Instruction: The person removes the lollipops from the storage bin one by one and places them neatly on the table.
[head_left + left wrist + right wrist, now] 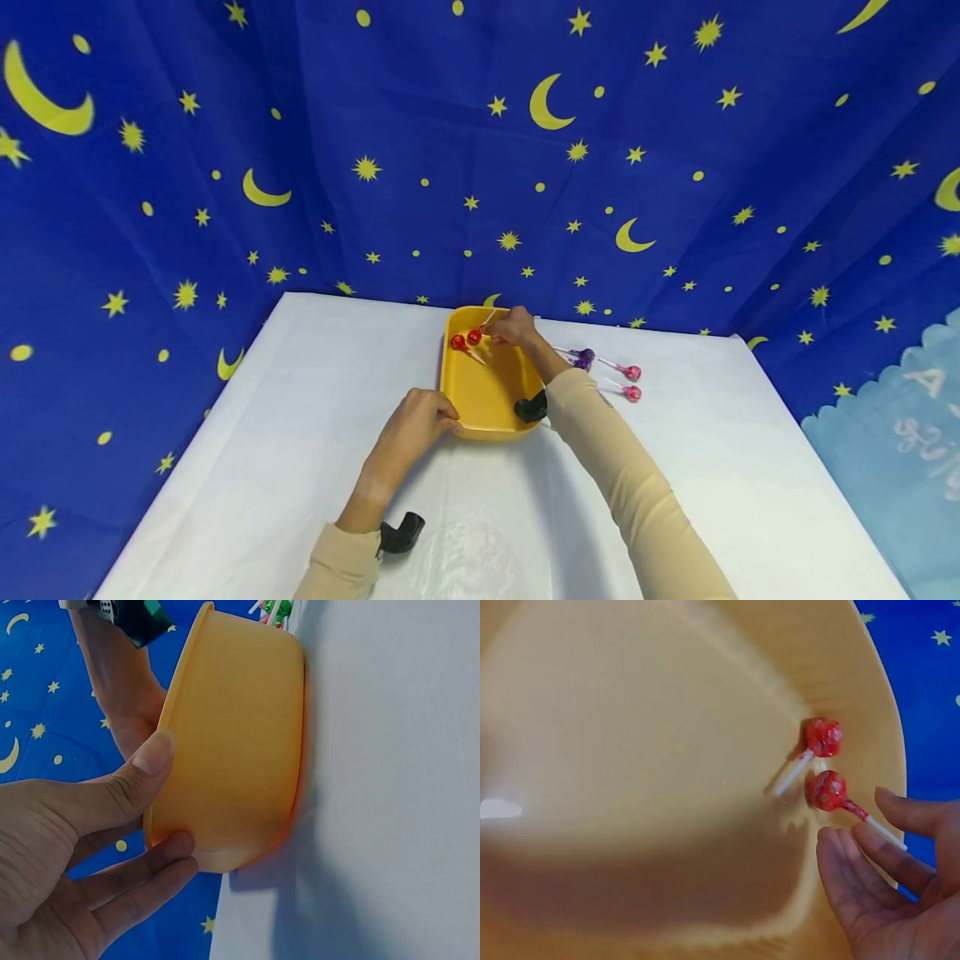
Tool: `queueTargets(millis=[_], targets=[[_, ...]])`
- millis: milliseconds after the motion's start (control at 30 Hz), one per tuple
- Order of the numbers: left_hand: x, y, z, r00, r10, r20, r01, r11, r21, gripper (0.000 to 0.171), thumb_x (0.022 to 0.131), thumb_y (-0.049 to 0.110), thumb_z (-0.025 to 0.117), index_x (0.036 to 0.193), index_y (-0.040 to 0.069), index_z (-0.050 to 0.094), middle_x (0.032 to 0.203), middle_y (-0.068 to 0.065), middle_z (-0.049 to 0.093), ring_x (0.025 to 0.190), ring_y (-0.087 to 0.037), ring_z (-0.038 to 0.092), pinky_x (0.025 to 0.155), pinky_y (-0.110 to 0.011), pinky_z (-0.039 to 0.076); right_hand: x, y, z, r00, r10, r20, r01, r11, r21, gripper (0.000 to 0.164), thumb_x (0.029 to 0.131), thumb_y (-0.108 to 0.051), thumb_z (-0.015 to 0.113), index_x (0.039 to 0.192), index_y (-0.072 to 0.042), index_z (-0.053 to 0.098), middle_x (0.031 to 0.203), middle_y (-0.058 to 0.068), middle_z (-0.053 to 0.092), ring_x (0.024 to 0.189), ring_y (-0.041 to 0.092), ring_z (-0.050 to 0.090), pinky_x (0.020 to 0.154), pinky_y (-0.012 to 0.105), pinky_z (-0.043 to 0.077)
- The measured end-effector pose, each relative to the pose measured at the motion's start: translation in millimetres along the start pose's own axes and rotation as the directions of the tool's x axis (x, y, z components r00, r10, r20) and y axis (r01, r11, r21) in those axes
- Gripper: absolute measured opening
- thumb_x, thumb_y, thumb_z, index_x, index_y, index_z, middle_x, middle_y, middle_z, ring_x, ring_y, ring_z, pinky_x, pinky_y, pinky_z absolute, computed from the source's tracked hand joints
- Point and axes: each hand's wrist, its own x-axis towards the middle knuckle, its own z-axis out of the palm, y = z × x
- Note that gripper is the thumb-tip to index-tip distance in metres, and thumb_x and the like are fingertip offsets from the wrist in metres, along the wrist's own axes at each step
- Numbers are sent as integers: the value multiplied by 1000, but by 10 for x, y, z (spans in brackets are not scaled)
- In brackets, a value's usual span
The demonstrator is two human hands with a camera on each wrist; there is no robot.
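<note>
My left hand point(420, 421) grips the near left corner of a yellow plastic tray point(487, 396), thumb at the rim and fingers against the wall. Inside, at the far left end, lie two red-wrapped lollipops point(823, 737). Over that end reaches my right hand point(514, 327). In the right wrist view its thumb and fingers are spread on either side of the white stick of the nearer lollipop point(828, 790), with a gap between them. That stick points up toward the tray's rim.
Purple lollipops point(584, 357) and pink lollipops point(633, 373) lie on the white table point(675, 467) to the right of the tray, partly behind the right forearm. A blue curtain point(420, 125) with moons and stars hangs behind the table. Each wrist wears a black device point(402, 533).
</note>
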Motion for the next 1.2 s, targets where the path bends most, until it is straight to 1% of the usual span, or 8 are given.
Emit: queueTargets(millis=[100, 200, 433, 600, 767, 867, 1033, 1200], targets=[[-6, -5, 5, 1000, 0, -7, 0, 1000, 5, 11, 73, 13, 84, 78, 6, 77, 75, 1, 72, 72, -13, 66, 69, -28, 55, 24, 14, 57, 1000, 7, -20, -6, 1000, 5, 23, 82, -9, 76, 96, 9, 70, 88, 21, 71, 92, 36, 71, 80, 38, 58], [-13, -2, 3, 1000, -3, -4, 3, 1000, 5, 11, 73, 14, 83, 78, 6, 77, 75, 1, 72, 72, -14, 66, 69, -29, 56, 61, 22, 119, 998, 45, -47, -47, 998, -32, 24, 82, -12, 77, 97, 6, 69, 91, 20, 72, 85, 31, 72, 75, 33, 59], [-5, 7, -4, 1000, -7, -8, 8, 1000, 6, 11, 73, 15, 84, 77, 7, 77, 75, 2, 72, 71, -12, 65, 67, -27, 55, 143, 9, 201, 991, 113, -78, -119, 989, -83, 16, 82, -11, 74, 91, 1, 67, 81, 12, 67, 74, 24, 69, 76, 31, 59], [-3, 17, -10, 1000, -7, -4, 7, 1000, 11, 10, 74, 14, 83, 77, 7, 77, 75, 1, 71, 72, -13, 65, 69, -29, 55, 102, 10, 234, 992, 91, -92, -98, 992, -77, 13, 82, -9, 73, 89, 1, 68, 66, 4, 58, 73, 27, 66, 78, 34, 59], [-16, 6, -16, 1000, -20, 17, 20, 1000, 7, 8, 76, 13, 82, 78, 7, 78, 76, 1, 71, 71, -11, 64, 67, -27, 55, 124, 35, 295, 990, 96, -99, -103, 993, -64, 16, 82, -12, 76, 92, 0, 71, 69, 4, 60, 76, 28, 66, 77, 32, 58], [-18, -2, -18, 1000, -13, 16, 13, 1000, 0, 8, 76, 13, 82, 78, 7, 78, 76, 1, 72, 71, -10, 63, 66, -26, 54, 142, 35, 329, 989, 93, -119, -105, 989, -99, 16, 82, -14, 77, 90, -1, 73, 69, 5, 61, 69, 25, 62, 67, 28, 56], [-23, 3, -19, 1000, -12, 19, 12, 1000, -2, 10, 76, 14, 82, 79, 6, 78, 77, 1, 72, 71, -11, 64, 67, -26, 54, 100, 21, 375, 990, 35, -136, -58, 983, -171, 16, 80, -14, 79, 88, -1, 73, 72, 6, 63, 62, 19, 54, 51, 19, 42], [-22, 3, -35, 1000, -10, 25, 9, 1000, 19, 11, 75, 15, 82, 80, 6, 78, 78, 0, 72, 72, -12, 64, 67, -26, 54, 59, -1, 403, 992, -9, -127, -15, 982, -187, 16, 81, -9, 79, 90, 0, 71, 81, 9, 66, 66, 19, 54, 54, 18, 43]])
